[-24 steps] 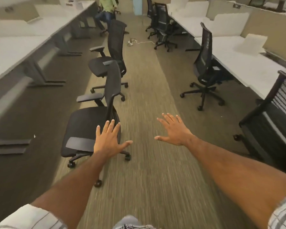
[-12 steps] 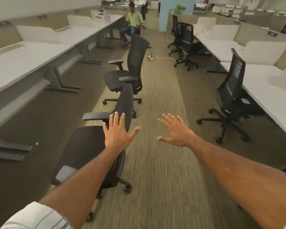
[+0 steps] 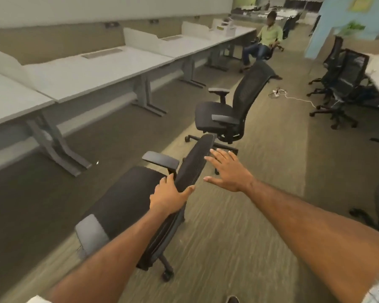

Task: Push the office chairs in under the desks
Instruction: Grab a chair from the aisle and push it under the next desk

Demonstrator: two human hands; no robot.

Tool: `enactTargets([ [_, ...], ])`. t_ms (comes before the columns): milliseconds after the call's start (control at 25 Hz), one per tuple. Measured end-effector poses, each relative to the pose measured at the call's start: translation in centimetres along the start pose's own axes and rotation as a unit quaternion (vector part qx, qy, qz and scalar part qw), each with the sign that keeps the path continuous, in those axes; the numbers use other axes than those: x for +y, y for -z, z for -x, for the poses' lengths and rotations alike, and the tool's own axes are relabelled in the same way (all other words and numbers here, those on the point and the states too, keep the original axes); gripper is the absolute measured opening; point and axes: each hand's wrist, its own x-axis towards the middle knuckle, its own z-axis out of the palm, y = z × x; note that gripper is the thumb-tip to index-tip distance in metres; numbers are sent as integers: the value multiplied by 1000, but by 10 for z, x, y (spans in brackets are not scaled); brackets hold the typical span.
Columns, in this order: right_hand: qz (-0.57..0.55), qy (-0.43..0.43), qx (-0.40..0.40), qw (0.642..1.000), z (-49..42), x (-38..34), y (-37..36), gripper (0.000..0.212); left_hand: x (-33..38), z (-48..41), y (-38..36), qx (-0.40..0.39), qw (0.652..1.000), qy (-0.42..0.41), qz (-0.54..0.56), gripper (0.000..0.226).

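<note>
Black chair (image 3: pixel 127 200) beside desk (image 3: pixel 92 71): left hand (image 3: pixel 169 197) fingers grasp its backrest; right hand (image 3: pixel 230 171) hovers near it, fingers spread, empty.

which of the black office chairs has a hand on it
The nearest black mesh office chair: the left hand grips its backrest edge; the others stand untouched.

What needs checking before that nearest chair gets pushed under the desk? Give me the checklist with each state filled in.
1. Left hand gripping the nearest chair at its backrest edge: ok.
2. Right hand on the backrest: not ok, open and apart from it.
3. Seat facing the desk: ok.
4. Carpet between chair and desk free of obstacles: ok, only a small white speck.
5. Second chair out of the push path: ok, it stands further along the aisle.
6. Armrests clear the desk edge: cannot tell.
</note>
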Motion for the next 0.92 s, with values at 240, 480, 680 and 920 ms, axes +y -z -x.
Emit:
enactTargets([
  [240, -10, 124, -11, 992, -82, 40, -14, 81, 11, 6, -11, 2, 997, 79, -10, 106],
  [480, -49, 224, -61, 971, -118, 47, -26, 67, 24, 8, -6, -21, 995, 96, -14, 89],
  [680, -22, 284, -55, 957, -146, 56, -25, 74, 24, -3, -10, -8, 995, 100, 2, 89],
  [920, 29, 407, -73, 910, -196, 81, -22, 90, 33, -9, -17, 29, 988, 152, -7, 106],
])
